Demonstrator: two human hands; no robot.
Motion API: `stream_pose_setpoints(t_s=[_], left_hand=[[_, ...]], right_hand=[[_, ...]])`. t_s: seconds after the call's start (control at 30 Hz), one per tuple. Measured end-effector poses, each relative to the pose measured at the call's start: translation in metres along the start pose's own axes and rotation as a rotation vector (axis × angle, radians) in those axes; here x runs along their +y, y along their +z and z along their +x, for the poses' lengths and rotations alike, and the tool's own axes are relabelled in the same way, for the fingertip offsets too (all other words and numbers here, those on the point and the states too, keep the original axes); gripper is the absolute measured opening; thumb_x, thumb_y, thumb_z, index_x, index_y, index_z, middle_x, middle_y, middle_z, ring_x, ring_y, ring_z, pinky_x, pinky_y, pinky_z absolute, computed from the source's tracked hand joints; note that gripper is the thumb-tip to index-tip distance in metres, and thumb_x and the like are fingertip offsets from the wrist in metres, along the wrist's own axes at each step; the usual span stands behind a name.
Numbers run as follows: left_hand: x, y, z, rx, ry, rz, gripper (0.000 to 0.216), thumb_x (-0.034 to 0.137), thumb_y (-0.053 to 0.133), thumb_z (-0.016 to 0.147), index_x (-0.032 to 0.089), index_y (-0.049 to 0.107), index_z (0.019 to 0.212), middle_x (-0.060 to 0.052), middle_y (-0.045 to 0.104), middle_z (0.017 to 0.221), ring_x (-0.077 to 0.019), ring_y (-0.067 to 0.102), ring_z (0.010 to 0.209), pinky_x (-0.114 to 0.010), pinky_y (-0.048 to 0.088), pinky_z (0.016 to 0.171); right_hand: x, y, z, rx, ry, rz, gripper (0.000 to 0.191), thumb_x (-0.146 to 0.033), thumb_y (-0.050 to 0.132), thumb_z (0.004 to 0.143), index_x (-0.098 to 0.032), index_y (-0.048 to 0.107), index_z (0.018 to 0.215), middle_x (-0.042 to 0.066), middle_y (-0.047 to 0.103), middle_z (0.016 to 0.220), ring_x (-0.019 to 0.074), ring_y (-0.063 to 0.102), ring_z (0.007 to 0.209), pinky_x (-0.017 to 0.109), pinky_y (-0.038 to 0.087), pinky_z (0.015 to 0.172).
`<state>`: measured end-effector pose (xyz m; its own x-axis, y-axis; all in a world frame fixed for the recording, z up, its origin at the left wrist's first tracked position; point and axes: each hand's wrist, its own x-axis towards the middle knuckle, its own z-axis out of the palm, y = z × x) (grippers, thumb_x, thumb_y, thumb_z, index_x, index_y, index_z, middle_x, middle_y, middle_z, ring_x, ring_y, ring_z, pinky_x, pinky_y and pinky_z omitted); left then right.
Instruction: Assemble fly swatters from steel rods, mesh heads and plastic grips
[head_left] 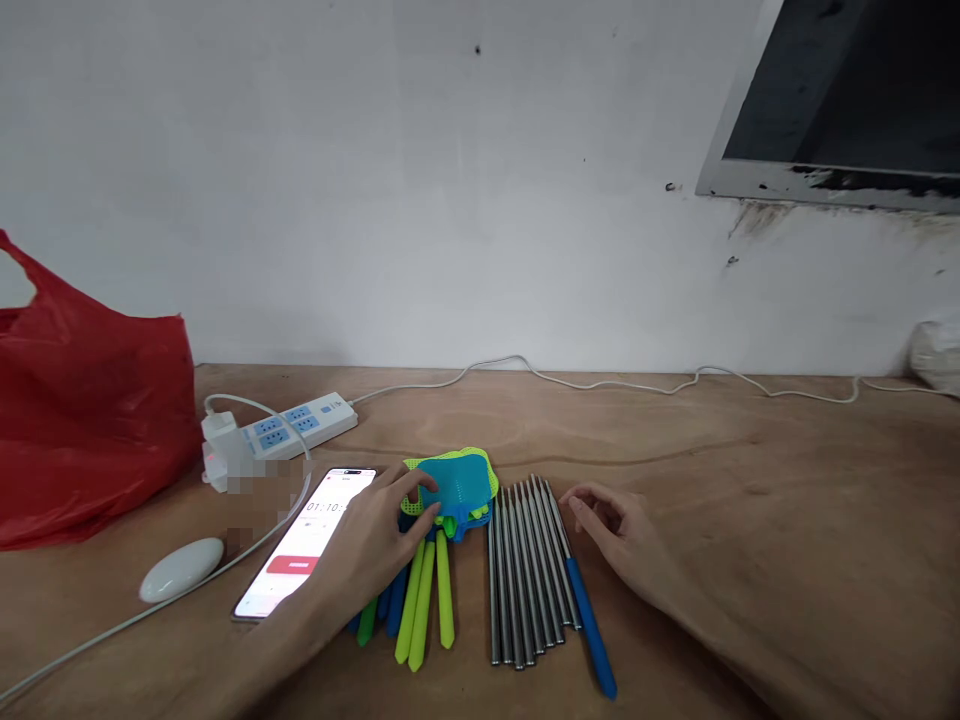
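Observation:
My left hand (375,545) rests on a stack of blue and green mesh swatter heads (456,485), thumb and fingers pinching the edge of the top blue one. Several green and blue plastic handles (420,605) lie under and below that hand. To the right, a row of several metal rods (525,570) lies side by side, the rightmost one with a blue handle (592,630). My right hand (622,535) lies on the wooden table (750,520) just right of the rods, fingers loosely curled, holding nothing.
A phone (304,555) showing a timer lies left of my left hand. A white power strip (289,425) with plugs and cables, a white mouse-like object (182,568) and a red plastic bag (82,420) sit at left. A white wall stands behind the table.

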<state>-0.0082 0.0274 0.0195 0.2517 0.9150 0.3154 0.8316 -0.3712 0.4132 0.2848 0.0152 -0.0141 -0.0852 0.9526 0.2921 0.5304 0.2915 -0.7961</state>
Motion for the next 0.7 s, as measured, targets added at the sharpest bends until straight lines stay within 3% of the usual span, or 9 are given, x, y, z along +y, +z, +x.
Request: stream_pose_setpoints(t_s=[0.07,0.17,0.33,0.5,0.7], left_hand=[[0.002,0.0,-0.001,0.001,0.011,-0.023,0.028,0.043,0.051,0.089,0.023,0.069,0.095,-0.006,0.066,0.089,-0.0254,0.063,0.075,-0.033,0.045,0.064],[0.004,0.0,-0.002,-0.007,0.044,-0.047,0.029,0.042,0.047,0.092,0.023,0.069,0.096,-0.006,0.065,0.091,-0.0255,0.063,0.079,-0.034,0.047,0.066],[0.006,0.004,-0.005,-0.009,0.131,-0.056,0.028,0.039,0.043,0.096,0.023,0.066,0.097,-0.007,0.063,0.1,-0.0273,0.062,0.091,-0.037,0.05,0.076],[0.006,0.009,-0.009,0.015,0.215,-0.09,0.025,0.035,0.043,0.098,0.024,0.065,0.102,-0.009,0.06,0.112,-0.0272,0.06,0.1,-0.039,0.051,0.083],[0.008,0.009,-0.012,-0.042,0.247,-0.081,0.023,0.032,0.042,0.1,0.024,0.063,0.103,-0.009,0.058,0.115,-0.0269,0.058,0.103,-0.038,0.05,0.085]], right_hand=[[0.004,0.0,0.001,0.032,-0.018,-0.155,0.024,-0.036,0.05,0.089,-0.022,0.062,0.074,0.0,0.059,0.06,0.0163,0.053,0.054,0.028,0.04,0.053],[0.008,-0.001,0.002,-0.04,0.001,-0.275,0.018,-0.031,0.053,0.084,-0.022,0.057,0.069,-0.001,0.059,0.058,0.0156,0.052,0.051,0.028,0.038,0.052],[0.006,-0.001,-0.001,-0.164,0.014,-0.358,0.017,-0.029,0.059,0.079,-0.022,0.051,0.066,-0.003,0.053,0.053,0.0149,0.051,0.051,0.027,0.034,0.052],[0.003,0.0,-0.004,-0.199,0.038,-0.412,0.019,-0.028,0.059,0.08,-0.022,0.049,0.065,-0.003,0.054,0.055,0.0144,0.051,0.052,0.027,0.032,0.052],[0.002,-0.002,-0.004,-0.197,0.073,-0.511,0.017,-0.023,0.061,0.074,-0.022,0.05,0.06,-0.001,0.061,0.057,0.0152,0.053,0.054,0.028,0.03,0.053]])
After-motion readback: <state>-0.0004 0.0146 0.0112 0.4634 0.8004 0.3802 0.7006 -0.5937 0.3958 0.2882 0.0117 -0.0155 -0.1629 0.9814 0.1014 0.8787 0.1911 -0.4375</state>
